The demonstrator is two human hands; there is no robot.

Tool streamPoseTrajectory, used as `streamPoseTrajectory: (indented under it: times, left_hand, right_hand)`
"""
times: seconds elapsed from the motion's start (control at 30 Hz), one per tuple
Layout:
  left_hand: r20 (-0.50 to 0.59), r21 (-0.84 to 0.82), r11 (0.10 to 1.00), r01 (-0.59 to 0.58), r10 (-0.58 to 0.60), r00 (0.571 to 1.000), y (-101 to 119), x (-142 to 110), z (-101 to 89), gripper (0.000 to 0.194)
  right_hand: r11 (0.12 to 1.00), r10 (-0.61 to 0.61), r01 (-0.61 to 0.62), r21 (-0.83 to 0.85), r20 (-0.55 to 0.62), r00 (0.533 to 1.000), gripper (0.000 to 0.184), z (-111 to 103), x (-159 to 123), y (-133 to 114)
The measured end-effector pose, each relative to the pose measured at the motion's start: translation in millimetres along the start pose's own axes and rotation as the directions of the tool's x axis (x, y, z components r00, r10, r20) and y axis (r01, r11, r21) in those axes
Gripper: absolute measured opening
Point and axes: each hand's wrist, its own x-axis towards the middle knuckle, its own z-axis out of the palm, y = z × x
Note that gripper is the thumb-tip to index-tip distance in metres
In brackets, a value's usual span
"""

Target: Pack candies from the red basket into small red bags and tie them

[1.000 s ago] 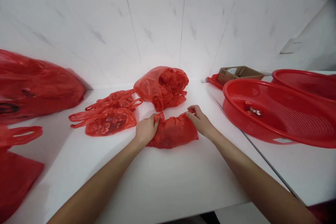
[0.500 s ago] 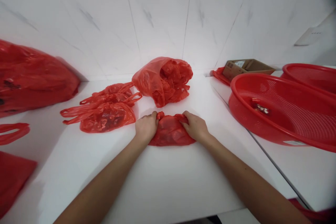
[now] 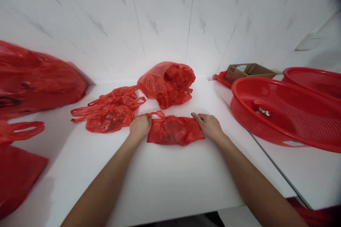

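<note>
A small red plastic bag (image 3: pixel 176 132) lies on the white table in front of me, with darker contents showing dimly through it. My left hand (image 3: pixel 141 126) is closed around its left handle, part of which loops out beside the fingers. At the upper right corner of the bag, my right hand (image 3: pixel 209 125) is closed with the thumb along the edge; the curled fingers hide how much plastic they grip. Just left of my left hand sit several filled red bags (image 3: pixel 110 117) with their handles sticking out. Behind the middle one rests a bigger bag stuffed with crumpled red bags (image 3: pixel 167 83).
On the right stand two red perforated baskets (image 3: pixel 266 134); small items (image 3: pixel 263 112) lie in the nearer one. An open cardboard box (image 3: pixel 247 71) is behind them. Large red bags (image 3: pixel 45 81) fill the left side. A tiled wall (image 3: pixel 162 14) closes off the back.
My hands have moved apart, and the bag between them is stretched wider and flatter. Its left handle now shows as a loop. The view has tilted up slightly.
</note>
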Motion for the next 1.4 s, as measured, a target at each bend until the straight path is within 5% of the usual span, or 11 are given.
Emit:
streamPoseTrajectory:
  times: [0.27,0.43,0.5,0.57,0.67,0.8,1.0,1.13,1.27,1.4]
  left_hand:
    - [0.091,-0.427,0.904,0.017,0.025,0.996,-15,2,-14.0,0.032]
    - [-0.040,-0.579,0.809,-0.106,0.102,0.994,5,-31,-37.2,0.035]
    - [-0.203,-0.488,0.839,-0.239,0.158,0.966,25,-41,-41.1,0.040]
    - [-0.263,-0.280,0.872,-0.400,0.331,0.906,50,-44,-36.6,0.037]
    - [-0.079,-0.119,0.846,-0.520,0.514,0.854,83,-41,-21.3,0.035]
    - [0.080,-0.147,0.865,-0.480,0.494,0.866,94,-41,-22.8,0.025]
    - [0.289,-0.316,0.854,-0.414,0.502,0.815,34,-67,-90.5,0.024]
    - [0.272,-0.263,0.934,-0.243,0.313,0.910,-26,-64,-131.4,0.023]
    - [0.093,-0.052,0.996,-0.078,0.083,0.992,-65,-49,-138.4,0.023]
    - [-0.240,0.111,0.994,-0.020,0.047,0.970,-70,-51,-108.3,0.033]
  right_hand:
    - [0.993,0.112,-0.106,0.049,-0.140,0.984,0.052,-4,11,23]
    - [0.986,0.097,-0.074,0.149,-0.153,0.983,0.050,-2,11,24]
    - [0.980,0.060,-0.031,0.199,-0.140,0.988,0.051,0,11,24]
    - [0.970,0.014,0.017,0.244,-0.127,0.992,0.051,3,11,23]
    - [0.953,-0.039,0.076,0.292,-0.129,0.991,0.051,7,11,23]
    - [0.932,-0.042,0.104,0.346,-0.182,0.982,0.045,8,12,27]
    - [0.919,-0.038,0.109,0.378,-0.190,0.981,0.038,12,12,26]
    - [0.935,-0.068,0.114,0.336,-0.146,0.987,0.030,14,7,18]
    - [0.958,-0.075,0.112,0.264,-0.145,0.987,0.027,16,6,15]
    - [0.974,-0.117,0.145,0.171,-0.167,0.979,0.025,20,6,11]
